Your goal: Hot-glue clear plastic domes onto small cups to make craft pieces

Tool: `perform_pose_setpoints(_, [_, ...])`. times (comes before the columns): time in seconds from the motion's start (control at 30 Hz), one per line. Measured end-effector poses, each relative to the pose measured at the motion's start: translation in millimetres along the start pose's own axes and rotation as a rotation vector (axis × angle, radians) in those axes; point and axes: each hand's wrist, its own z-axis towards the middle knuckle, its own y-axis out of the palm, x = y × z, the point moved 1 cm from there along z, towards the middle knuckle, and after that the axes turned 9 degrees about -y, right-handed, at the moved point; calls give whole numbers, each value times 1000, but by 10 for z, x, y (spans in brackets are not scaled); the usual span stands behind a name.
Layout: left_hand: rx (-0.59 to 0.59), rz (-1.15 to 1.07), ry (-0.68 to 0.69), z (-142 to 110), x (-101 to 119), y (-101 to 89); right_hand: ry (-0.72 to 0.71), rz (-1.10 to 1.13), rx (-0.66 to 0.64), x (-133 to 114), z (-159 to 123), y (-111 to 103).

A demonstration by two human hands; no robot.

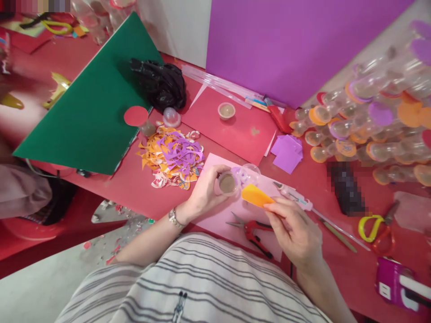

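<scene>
My left hand (206,190) is closed around a small clear plastic cup (227,183) with a grey-brown filling or bottom showing inside. Between the fingers of my right hand (296,229) is a flat yellow-orange piece (256,196) with a rounded end, close to the cup's right side; whether it is paper or plastic I cannot tell. Just behind the cup lies a clear plastic dome (249,174). Red-handled pliers or snips (251,231) rest under my hands on the pink sheet (218,222). A glue gun (294,196) lies beyond my right hand.
A pile of orange and purple paper scraps (171,154) lies to the left, by a leaning green board (90,107) and a black plastic bag (164,85). Many clear bottle-like pieces (380,121) are stacked at right. Purple paper squares (288,152) and yellow-handled scissors (370,228) lie nearby.
</scene>
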Motion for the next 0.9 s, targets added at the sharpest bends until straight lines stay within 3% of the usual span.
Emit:
perform_pose_setpoints(0.43, [-32, 41, 131, -27, 6, 67, -160, -181, -124, -6, 81, 26])
perform_pose_setpoints(0.7, [-43, 110, 83, -27, 38, 76, -153, -246, -181, -68, 135, 30])
perform_pose_setpoints(0.9, [-56, 32, 153, -35, 21, 102, -167, -229, -209, -69, 162, 115])
